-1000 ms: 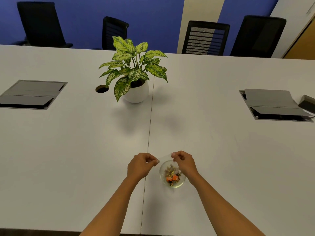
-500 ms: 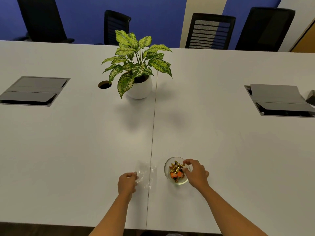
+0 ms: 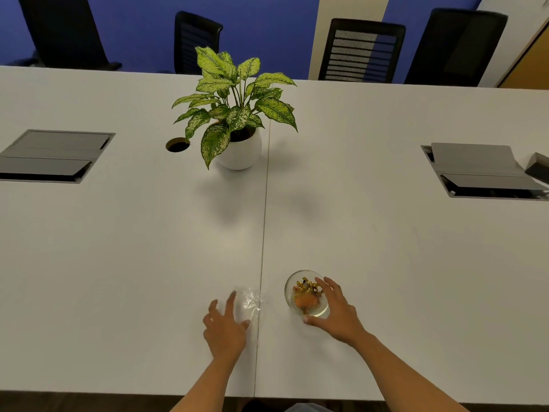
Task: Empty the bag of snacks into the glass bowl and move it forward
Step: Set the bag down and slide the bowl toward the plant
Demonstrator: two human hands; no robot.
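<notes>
So the right hand (image 3: 335,315) cups the full glass bowl (image 3: 306,292) to push it, while the left hand (image 3: 225,328), fingers spread, rests beside the empty bag (image 3: 252,303).

Both bare forearms enter from bottom of frame. Left hand (image 3: 225,331) lower centre, palm down, fingers spread, holding nothing. Right hand (image 3: 335,313) just right of it, fingers and thumb curled apart in a wide cupping grip.

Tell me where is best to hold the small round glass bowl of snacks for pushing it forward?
Grip the small round glass bowl by its outer wall, from its near right side, where the right hand already curls. It stands upright, full of wrapped snacks, so fingers should probably stay outside the rim.
</notes>
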